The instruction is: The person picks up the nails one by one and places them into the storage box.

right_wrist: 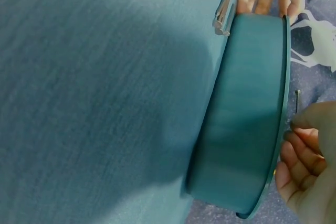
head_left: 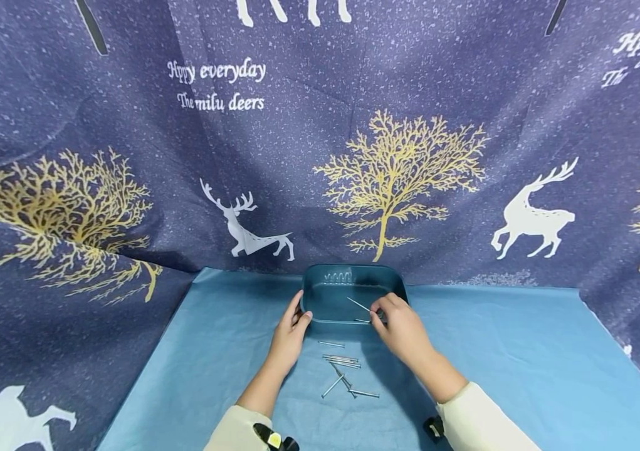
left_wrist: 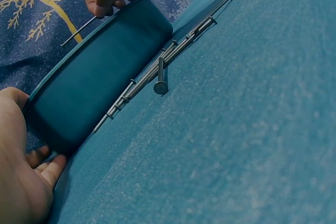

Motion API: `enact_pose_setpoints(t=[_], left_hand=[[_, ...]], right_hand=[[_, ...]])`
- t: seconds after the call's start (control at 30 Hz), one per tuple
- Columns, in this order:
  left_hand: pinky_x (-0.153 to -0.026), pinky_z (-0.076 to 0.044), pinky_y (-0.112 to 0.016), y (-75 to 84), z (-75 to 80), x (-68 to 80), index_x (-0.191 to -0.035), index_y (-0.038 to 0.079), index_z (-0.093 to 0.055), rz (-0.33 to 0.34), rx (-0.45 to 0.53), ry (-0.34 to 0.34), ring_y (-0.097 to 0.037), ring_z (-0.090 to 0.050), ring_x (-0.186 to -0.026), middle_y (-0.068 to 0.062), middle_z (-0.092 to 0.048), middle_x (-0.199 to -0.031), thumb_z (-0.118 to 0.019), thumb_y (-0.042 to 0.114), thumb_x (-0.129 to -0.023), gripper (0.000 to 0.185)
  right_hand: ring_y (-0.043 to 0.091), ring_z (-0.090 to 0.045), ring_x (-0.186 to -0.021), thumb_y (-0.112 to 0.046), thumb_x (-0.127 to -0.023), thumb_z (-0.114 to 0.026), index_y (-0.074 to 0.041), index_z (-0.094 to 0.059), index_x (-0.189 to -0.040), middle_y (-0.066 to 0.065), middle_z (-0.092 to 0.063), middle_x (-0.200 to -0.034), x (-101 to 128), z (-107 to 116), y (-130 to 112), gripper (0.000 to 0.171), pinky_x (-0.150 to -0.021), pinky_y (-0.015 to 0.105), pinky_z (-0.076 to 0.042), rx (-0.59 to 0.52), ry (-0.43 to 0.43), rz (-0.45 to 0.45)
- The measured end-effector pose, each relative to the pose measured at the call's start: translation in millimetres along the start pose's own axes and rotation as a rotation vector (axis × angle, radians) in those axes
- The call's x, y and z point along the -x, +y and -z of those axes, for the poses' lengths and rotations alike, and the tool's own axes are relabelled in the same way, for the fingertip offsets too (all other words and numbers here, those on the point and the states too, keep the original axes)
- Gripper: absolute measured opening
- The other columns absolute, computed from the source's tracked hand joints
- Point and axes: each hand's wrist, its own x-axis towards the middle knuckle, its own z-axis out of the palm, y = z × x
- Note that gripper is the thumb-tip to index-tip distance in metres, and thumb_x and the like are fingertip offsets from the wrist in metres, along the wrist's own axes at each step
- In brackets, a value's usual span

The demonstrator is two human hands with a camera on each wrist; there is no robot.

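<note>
A dark teal plastic tray (head_left: 353, 322) stands at the back of the blue-covered table. My left hand (head_left: 288, 335) grips its left end, thumb at the front rim and fingers along the side. My right hand (head_left: 400, 326) is over the tray's right front part and pinches a nail (head_left: 358, 304) between thumb and fingertips. Another nail (head_left: 361, 321) shows just inside the front wall, close to those fingers. In front of the tray several steel nails (head_left: 342, 361) lie loose on the cloth, some crossing each other; their round heads (left_wrist: 161, 87) show in the left wrist view.
Blue cloth (head_left: 523, 363) covers the table. Right behind the tray hangs a dark blue curtain (head_left: 297, 156) with white deer and yellow trees. Black straps with small devices (head_left: 274, 438) sit at both sleeves.
</note>
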Motion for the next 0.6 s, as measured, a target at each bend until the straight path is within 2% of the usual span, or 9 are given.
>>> enact_pose_setpoints(t=[0.27, 0.33, 0.5, 0.6], left_hand=[[-0.115, -0.041, -0.055, -2.8, -0.8, -1.0, -0.158, 0.038, -0.033, 0.001, 0.011, -0.008, -0.036, -0.039, -0.148, -0.018, -0.035, -0.163, -0.054, 0.033, -0.106, 0.056], [-0.115, -0.041, -0.055, -2.9, -0.9, -1.0, -0.158, 0.037, -0.033, -0.001, 0.009, -0.01, -0.035, -0.039, -0.148, -0.018, -0.035, -0.163, -0.054, 0.033, -0.106, 0.056], [-0.116, -0.041, -0.054, -0.2, -0.3, -0.3, -0.159, 0.035, -0.033, -0.005, 0.006, -0.009, -0.036, -0.039, -0.148, -0.018, -0.034, -0.163, -0.053, 0.033, -0.106, 0.057], [-0.115, -0.041, -0.055, 1.1, 0.1, -0.1, -0.159, 0.034, -0.032, -0.007, 0.0, -0.008, -0.036, -0.039, -0.148, -0.019, -0.035, -0.162, -0.053, 0.032, -0.106, 0.057]], right_hand=[[0.015, -0.059, -0.077, -0.012, -0.089, -0.077, -0.01, -0.071, -0.088, 0.003, -0.063, -0.087, -0.3, -0.6, 1.8, 0.007, -0.067, 0.033, -0.053, 0.002, -0.008, -0.019], [0.019, -0.062, -0.083, -0.016, -0.09, -0.078, -0.007, -0.073, -0.097, 0.005, -0.065, -0.094, 0.0, -0.7, 2.0, 0.012, -0.072, 0.037, -0.055, -0.003, -0.018, -0.029], [0.031, -0.062, -0.109, -0.026, -0.091, -0.077, -0.004, -0.065, -0.132, 0.013, -0.063, -0.121, 0.3, 0.6, 1.9, 0.048, -0.089, 0.049, -0.055, -0.023, -0.066, -0.076], [0.033, -0.06, -0.114, -0.028, -0.092, -0.076, -0.006, -0.061, -0.138, 0.014, -0.06, -0.127, 0.0, 1.6, 2.2, 0.053, -0.092, 0.05, -0.054, -0.026, -0.081, -0.086]])
